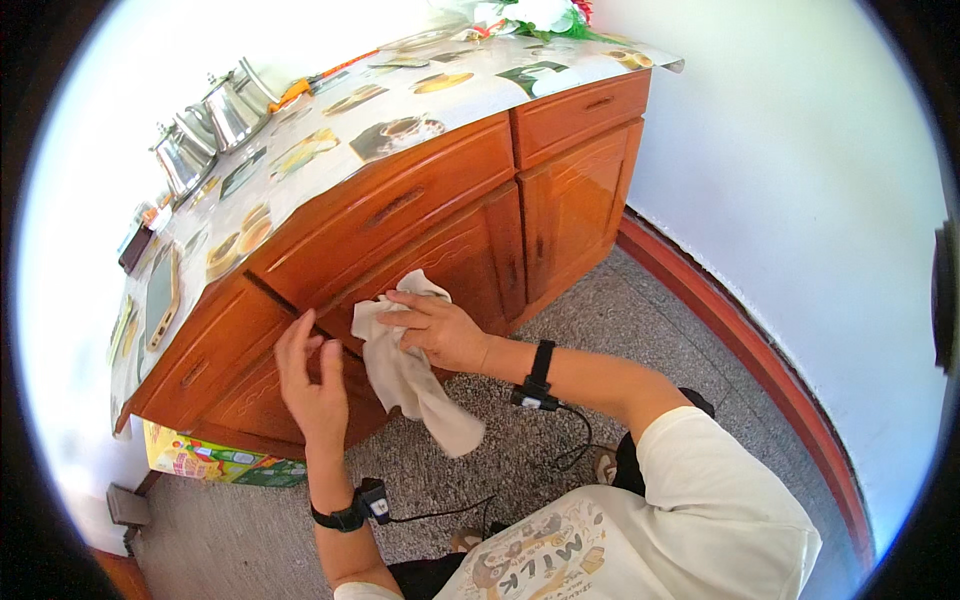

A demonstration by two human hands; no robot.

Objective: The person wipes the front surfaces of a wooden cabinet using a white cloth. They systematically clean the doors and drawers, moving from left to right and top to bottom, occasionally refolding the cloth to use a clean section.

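My right hand presses a crumpled white cloth against the front of a reddish-brown wooden cabinet. The cloth's lower end hangs loose towards the floor. To the left of the cloth, my left hand is raised with its fingers apart and nothing in it. Its fingertips are close to the dark gap between two cabinet sections; whether they touch the wood I cannot tell. Drawers with recessed handles run along the top of the cabinet, above carved doors.
On the patterned tablecloth stand metal pots, a smartphone and artificial flowers. A colourful carton is at the cabinet's left end. Black wristbands with cables hang from both my wrists. A white wall bounds the right.
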